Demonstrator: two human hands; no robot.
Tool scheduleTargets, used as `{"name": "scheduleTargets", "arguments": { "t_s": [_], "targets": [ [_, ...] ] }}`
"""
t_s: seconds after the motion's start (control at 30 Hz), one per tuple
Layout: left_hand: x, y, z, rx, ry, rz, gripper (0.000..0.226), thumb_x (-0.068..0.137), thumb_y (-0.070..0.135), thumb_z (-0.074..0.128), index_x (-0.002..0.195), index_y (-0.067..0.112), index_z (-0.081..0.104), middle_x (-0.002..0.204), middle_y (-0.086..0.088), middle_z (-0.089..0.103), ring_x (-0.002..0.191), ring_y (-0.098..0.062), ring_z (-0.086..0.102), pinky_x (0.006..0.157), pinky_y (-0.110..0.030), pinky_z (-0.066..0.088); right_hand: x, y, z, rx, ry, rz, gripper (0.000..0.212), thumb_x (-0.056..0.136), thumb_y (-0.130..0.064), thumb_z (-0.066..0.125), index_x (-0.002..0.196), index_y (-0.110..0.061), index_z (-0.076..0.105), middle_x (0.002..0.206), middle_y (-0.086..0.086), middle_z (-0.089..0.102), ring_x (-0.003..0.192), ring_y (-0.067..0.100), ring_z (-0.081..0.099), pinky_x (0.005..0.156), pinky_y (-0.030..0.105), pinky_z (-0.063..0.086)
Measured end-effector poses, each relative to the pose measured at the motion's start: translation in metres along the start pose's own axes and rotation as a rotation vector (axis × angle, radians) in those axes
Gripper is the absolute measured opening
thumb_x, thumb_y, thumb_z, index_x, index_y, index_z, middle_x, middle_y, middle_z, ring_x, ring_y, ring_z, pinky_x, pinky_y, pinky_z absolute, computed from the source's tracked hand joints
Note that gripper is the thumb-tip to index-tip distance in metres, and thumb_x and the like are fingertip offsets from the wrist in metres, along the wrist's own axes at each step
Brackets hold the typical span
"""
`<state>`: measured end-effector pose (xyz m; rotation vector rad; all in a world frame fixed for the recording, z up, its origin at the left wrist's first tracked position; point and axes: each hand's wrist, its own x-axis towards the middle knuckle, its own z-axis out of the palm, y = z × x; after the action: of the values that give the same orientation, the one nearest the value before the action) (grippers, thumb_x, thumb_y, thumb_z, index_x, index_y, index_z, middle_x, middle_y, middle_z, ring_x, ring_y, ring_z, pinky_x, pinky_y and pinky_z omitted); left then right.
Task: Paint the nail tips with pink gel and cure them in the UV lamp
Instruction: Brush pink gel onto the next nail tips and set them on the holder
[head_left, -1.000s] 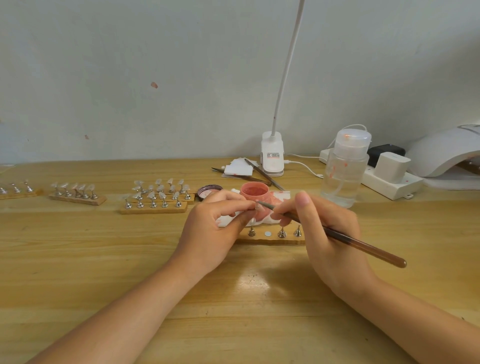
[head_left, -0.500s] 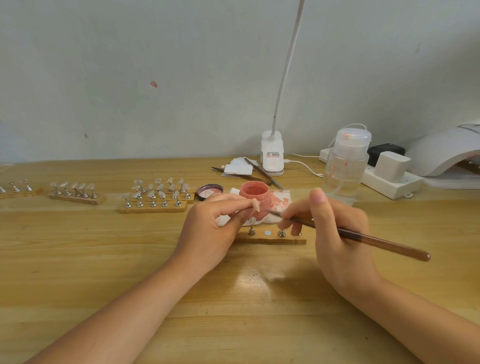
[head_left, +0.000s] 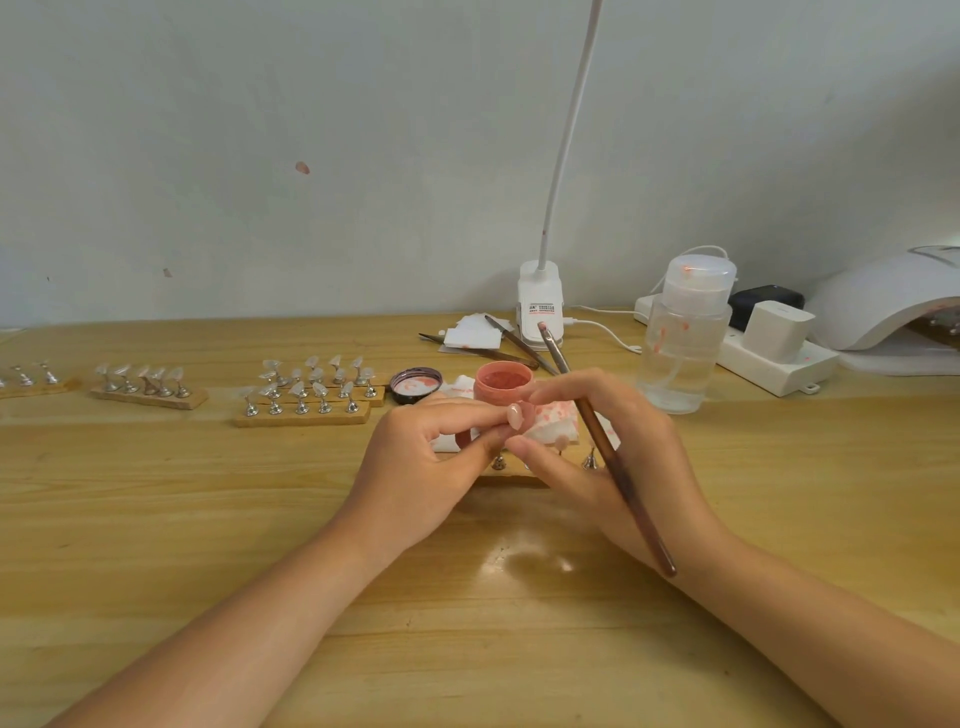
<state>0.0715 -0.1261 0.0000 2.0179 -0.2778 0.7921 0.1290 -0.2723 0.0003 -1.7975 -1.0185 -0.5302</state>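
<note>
My left hand (head_left: 436, 467) pinches a small pale-pink nail tip (head_left: 514, 417) between thumb and forefinger, just in front of the open jar of pink gel (head_left: 504, 382). My right hand (head_left: 639, 467) holds a brown brush (head_left: 618, 467) that lies across its fingers, bristle end pointing up and away near the lamp base. Its thumb and forefinger reach to the nail tip. Below the hands lies a wooden stand (head_left: 511, 477) with metal pegs and one pink tip (head_left: 562, 442), partly hidden. The white UV lamp (head_left: 883, 306) sits at the far right.
Three wooden racks of clear nail tips (head_left: 306, 395) (head_left: 150, 387) (head_left: 31, 379) line the left. The jar's lid (head_left: 415, 385), a stained tissue (head_left: 558, 422), a clear pump bottle (head_left: 680, 343), a desk lamp base (head_left: 540, 306), spare tools (head_left: 514, 345) and a power strip (head_left: 774, 358) stand behind.
The brush has swung from pointing left at the nail tip to pointing up and away. My right hand's fingers have moved in to the tip that my left hand holds.
</note>
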Motion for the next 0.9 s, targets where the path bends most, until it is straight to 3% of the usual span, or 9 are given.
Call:
{"name": "scheduleTargets", "arguments": {
  "t_s": [0.1,0.2,0.3,0.43,0.5,0.67,0.83,0.9],
  "targets": [
    [-0.001,0.0,0.0,0.006,-0.019,-0.002,0.023,0.076,0.021,0.064,0.085,0.042,0.066,0.078,0.016,0.069,0.066,-0.014,0.057,0.064,-0.01,0.044,0.0,0.002,0.001,0.014,-0.009,-0.011,0.026,0.07,-0.024,0.08,0.088,-0.018,0.063,0.093,-0.006,0.07,0.093,0.014,0.064,0.082,0.042,0.049],
    [-0.001,-0.001,0.0,0.023,-0.035,0.005,0.021,0.077,0.021,0.063,0.085,0.04,0.066,0.073,0.005,0.068,0.064,-0.013,0.055,0.064,-0.011,0.042,0.0,0.003,0.001,0.004,0.006,-0.042,0.021,0.071,-0.023,0.077,0.085,-0.019,0.062,0.085,-0.005,0.069,0.086,0.011,0.063,0.078,0.036,0.05],
    [-0.001,0.0,0.0,0.039,-0.029,0.022,0.019,0.076,0.023,0.062,0.085,0.039,0.065,0.071,0.007,0.068,0.066,-0.004,0.054,0.063,-0.009,0.041,0.0,0.004,0.002,-0.007,0.013,-0.064,0.02,0.07,-0.02,0.077,0.084,-0.02,0.062,0.083,-0.006,0.068,0.084,0.007,0.06,0.075,0.027,0.049],
    [-0.001,0.001,0.0,0.052,-0.002,0.016,0.018,0.074,0.027,0.065,0.089,0.037,0.066,0.081,0.025,0.067,0.081,0.008,0.056,0.072,-0.006,0.038,0.001,0.005,0.0,0.023,0.033,-0.02,0.026,0.074,-0.02,0.077,0.084,-0.032,0.056,0.088,-0.009,0.067,0.088,0.004,0.06,0.078,0.018,0.046],
    [0.0,-0.001,-0.001,0.064,0.019,-0.019,0.019,0.073,0.023,0.069,0.088,0.034,0.068,0.087,0.02,0.067,0.089,0.004,0.056,0.075,-0.009,0.037,0.001,0.006,-0.002,0.044,0.042,0.021,0.03,0.075,-0.021,0.075,0.084,-0.038,0.052,0.089,-0.011,0.066,0.09,0.005,0.061,0.079,0.023,0.047],
    [-0.001,-0.005,-0.002,0.187,0.009,-0.145,0.031,0.065,0.024,0.078,0.089,0.031,0.06,0.084,0.02,0.054,0.079,-0.001,0.047,0.074,-0.009,0.035,0.0,0.01,-0.006,0.069,-0.005,0.098,0.026,0.076,-0.016,0.075,0.081,-0.033,0.056,0.086,-0.016,0.063,0.088,0.009,0.061,0.073,0.04,0.052],
    [0.0,-0.009,-0.002,0.224,-0.079,-0.267,0.032,0.062,0.033,0.079,0.087,0.029,0.059,0.083,0.019,0.058,0.082,0.001,0.051,0.077,-0.024,0.043,-0.001,0.013,-0.007,0.036,-0.093,0.085,0.021,0.074,-0.015,0.076,0.08,-0.027,0.059,0.08,-0.019,0.062,0.087,-0.002,0.056,0.074,0.013,0.042],
    [0.001,-0.01,-0.001,0.222,-0.107,-0.303,0.028,0.064,0.034,0.077,0.086,0.028,0.061,0.084,0.018,0.061,0.084,-0.001,0.054,0.08,-0.027,0.046,-0.001,0.014,-0.007,0.021,-0.109,0.1,0.019,0.075,-0.017,0.076,0.08,-0.025,0.06,0.08,-0.019,0.062,0.087,-0.001,0.056,0.073,0.014,0.041]
  ]
}}
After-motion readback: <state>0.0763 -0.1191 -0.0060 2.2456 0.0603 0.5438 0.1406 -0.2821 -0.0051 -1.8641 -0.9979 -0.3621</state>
